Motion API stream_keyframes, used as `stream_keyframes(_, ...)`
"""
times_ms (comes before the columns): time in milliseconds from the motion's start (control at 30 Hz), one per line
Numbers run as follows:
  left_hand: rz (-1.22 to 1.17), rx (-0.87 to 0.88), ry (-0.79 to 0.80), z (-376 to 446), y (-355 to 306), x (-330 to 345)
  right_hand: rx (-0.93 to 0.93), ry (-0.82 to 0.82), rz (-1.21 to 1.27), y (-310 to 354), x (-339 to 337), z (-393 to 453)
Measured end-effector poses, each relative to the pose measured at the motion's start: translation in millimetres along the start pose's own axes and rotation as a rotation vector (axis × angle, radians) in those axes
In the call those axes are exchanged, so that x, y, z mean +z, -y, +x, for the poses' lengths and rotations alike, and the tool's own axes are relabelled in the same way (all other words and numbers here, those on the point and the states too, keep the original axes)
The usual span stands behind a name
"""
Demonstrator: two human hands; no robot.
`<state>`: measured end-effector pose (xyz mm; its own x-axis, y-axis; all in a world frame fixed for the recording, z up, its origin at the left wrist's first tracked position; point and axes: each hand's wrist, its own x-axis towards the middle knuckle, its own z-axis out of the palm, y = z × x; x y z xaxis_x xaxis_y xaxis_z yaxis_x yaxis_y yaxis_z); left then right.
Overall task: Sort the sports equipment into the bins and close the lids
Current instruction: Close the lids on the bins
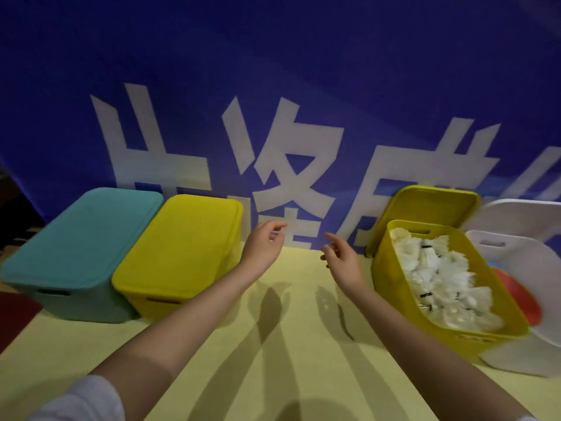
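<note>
A teal bin (pixel 76 247) and a yellow bin (pixel 179 247) stand at the left, both with lids on. At the right an open yellow bin (pixel 382 268) holds several white shuttlecocks (pixel 440 275); its yellow lid (pixel 425 205) leans upright behind it. A white bin (pixel 534 268) further right holds something red (pixel 522 296), and its white lid (pixel 522 217) leans behind. My left hand (pixel 264 247) and my right hand (pixel 340 259) hover above the table between the bins, fingers relaxed, holding nothing.
The bins stand on a pale yellow tabletop (pixel 273 344). A blue banner with large white characters (pixel 273 117) rises right behind them. A dark red surface (pixel 15 314) shows at the left edge.
</note>
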<state>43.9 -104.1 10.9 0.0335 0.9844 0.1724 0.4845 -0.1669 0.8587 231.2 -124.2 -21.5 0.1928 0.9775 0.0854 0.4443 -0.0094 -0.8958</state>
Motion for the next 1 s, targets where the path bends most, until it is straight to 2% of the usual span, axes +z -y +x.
stream_keyframes(167, -0.048, -0.035, 0.086, 8, -44, 93, -0.077, -0.086, -0.065, -41, -104, 33)
stream_keyframes(333, -0.065, -0.102, 0.137, 25, -91, 175, -0.008, -0.21, -0.109, -85, -207, 62)
stream_keyframes(500, -0.086, -0.147, 0.147, 63, -127, 227, 0.011, -0.264, -0.171, -106, -275, 106)
stream_keyframes(667, -0.041, -0.149, 0.15, 110, -139, 266, -0.006, -0.313, -0.239, -122, -311, 157)
stream_keyframes(800, -0.045, -0.144, 0.118, 142, -141, 298, -0.008, -0.332, -0.275, -141, -315, 192)
stream_keyframes(900, -0.125, -0.132, 0.052, 145, -136, 326, -0.046, -0.376, -0.268, -152, -304, 199)
stream_keyframes(1000, -0.19, -0.118, -0.084, 141, -130, 344, -0.105, -0.437, -0.236, -162, -299, 201)
